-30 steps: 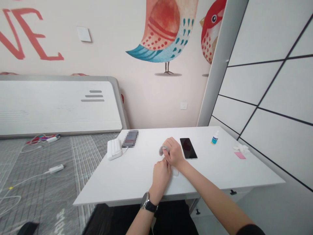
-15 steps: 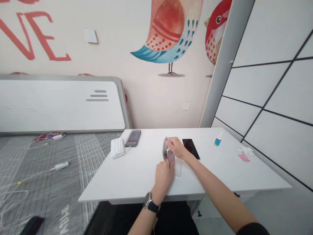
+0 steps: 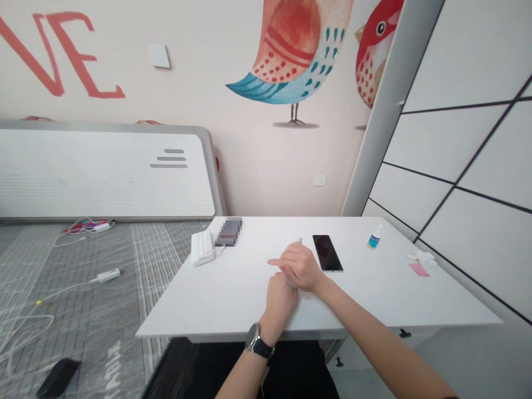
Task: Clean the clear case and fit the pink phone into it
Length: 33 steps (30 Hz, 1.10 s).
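Observation:
My left hand (image 3: 281, 302), wearing a black-strapped watch (image 3: 258, 341) at its wrist, is closed in a fist near the front middle of the white table (image 3: 199, 302). My right hand (image 3: 300, 267) lies across the top of it, index finger stretched to the left and the other fingers curled over. Between the hands is a pale grey thing (image 3: 290, 283), mostly covered, so its kind cannot be made out. Just right of my right hand, a black-screened phone or small tablet (image 3: 327, 253) lies flat.
At the table's left stand a white block-shaped device (image 3: 202, 248) and a blurred-out dark thing (image 3: 229, 231). Farther right are a small bottle with a blue label (image 3: 373, 238), crumpled white tissue (image 3: 426, 259) and a pink slip (image 3: 419, 270). A white cable (image 3: 70, 291) trails over the floor.
My right hand has come down from pinching the top of the greyish-pink thing to lying over my left hand. The thing, visible before, is now mostly hidden. The view has shifted slightly.

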Motion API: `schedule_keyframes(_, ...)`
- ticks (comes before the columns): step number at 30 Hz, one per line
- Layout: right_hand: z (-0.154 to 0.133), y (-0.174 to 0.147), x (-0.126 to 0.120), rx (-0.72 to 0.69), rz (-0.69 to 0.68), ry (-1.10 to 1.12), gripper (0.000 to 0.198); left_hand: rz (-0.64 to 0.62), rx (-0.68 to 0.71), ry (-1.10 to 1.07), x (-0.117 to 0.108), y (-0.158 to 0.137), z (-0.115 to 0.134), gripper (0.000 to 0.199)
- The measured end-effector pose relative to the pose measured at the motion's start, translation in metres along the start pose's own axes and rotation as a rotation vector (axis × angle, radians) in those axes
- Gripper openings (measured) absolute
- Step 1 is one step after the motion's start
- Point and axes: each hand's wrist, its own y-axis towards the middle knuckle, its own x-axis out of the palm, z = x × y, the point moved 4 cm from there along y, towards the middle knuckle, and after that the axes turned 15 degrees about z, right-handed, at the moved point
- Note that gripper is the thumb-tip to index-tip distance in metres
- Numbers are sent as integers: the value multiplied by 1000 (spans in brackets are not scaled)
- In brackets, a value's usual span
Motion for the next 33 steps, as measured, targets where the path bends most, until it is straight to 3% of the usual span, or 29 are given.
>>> schedule_keyframes(7,30,7,-8,128,29,-74,21,-134,-30,83,-8,0,6,30)
schedule_keyframes(16,70,-11,-10,389,25,-38,27,-84,-27,76,-14,-6,9,33)
schedule_keyframes(21,44,7,-29,346,-22,1,35,-102,-32,65,-9,-7,8,32)
schedule_keyframes(26,4,13,-21,216,-140,6,37,-161,-37,57,-4,-5,6,29)
schedule_keyframes(29,11,8,-18,209,-128,-5,41,-172,-37,51,-6,-6,7,29)
schedule_keyframes(33,42,1,-24,319,-57,-46,37,-143,-58,45,-11,-8,8,29)
